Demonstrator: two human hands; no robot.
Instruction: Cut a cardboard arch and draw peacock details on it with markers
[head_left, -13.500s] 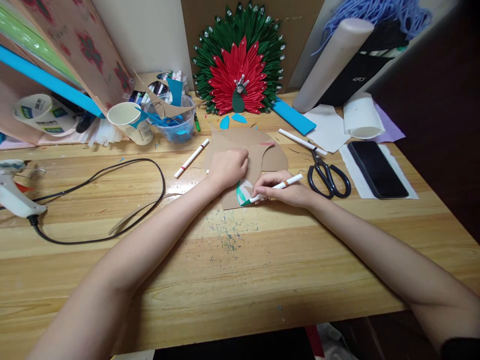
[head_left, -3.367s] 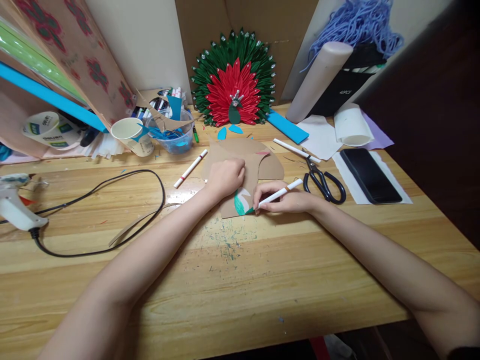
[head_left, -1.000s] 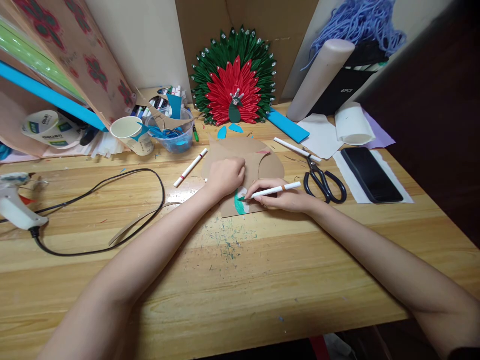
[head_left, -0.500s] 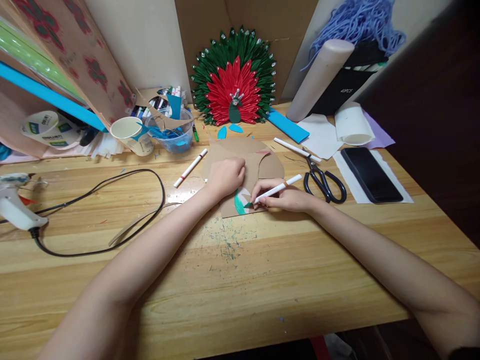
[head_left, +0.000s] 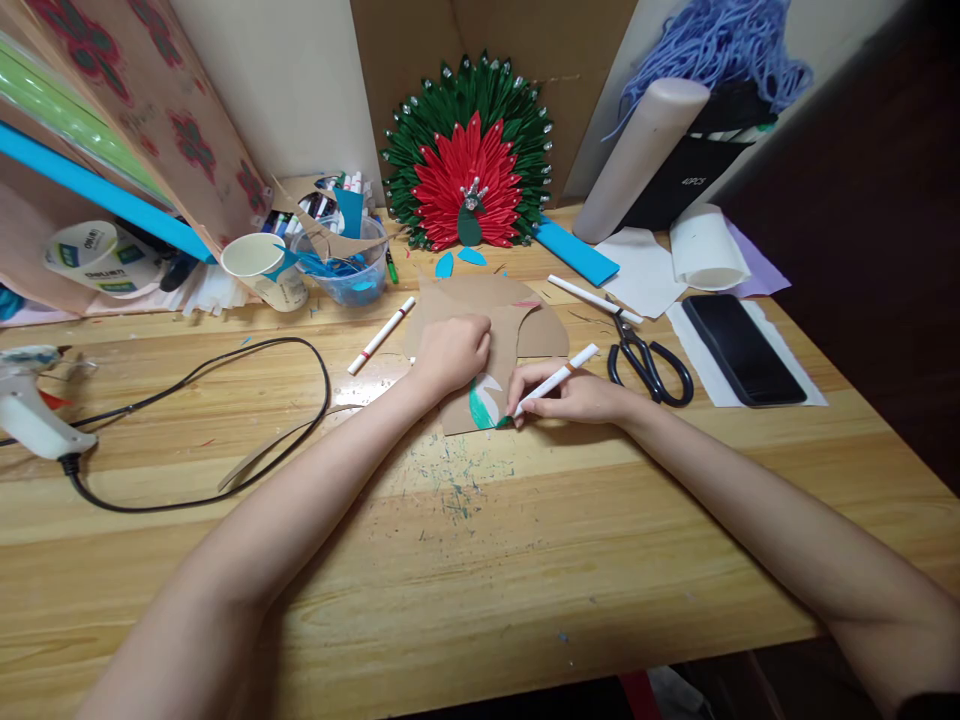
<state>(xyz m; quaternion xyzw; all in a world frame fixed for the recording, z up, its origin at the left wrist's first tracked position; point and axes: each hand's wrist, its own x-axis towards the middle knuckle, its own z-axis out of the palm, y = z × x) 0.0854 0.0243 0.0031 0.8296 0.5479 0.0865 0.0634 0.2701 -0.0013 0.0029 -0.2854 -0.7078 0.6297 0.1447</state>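
Now, marker (head_left: 553,381) on cardboard (head_left: 484,318).

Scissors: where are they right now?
Head view: the scissors lie on the table, right of the right hand, left of the black phone.

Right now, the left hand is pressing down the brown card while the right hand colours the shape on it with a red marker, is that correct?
Not quite: the marker in the right hand has a green tip, and the colouring on the brown card is green, as the head view shows. The left hand does press the card down.
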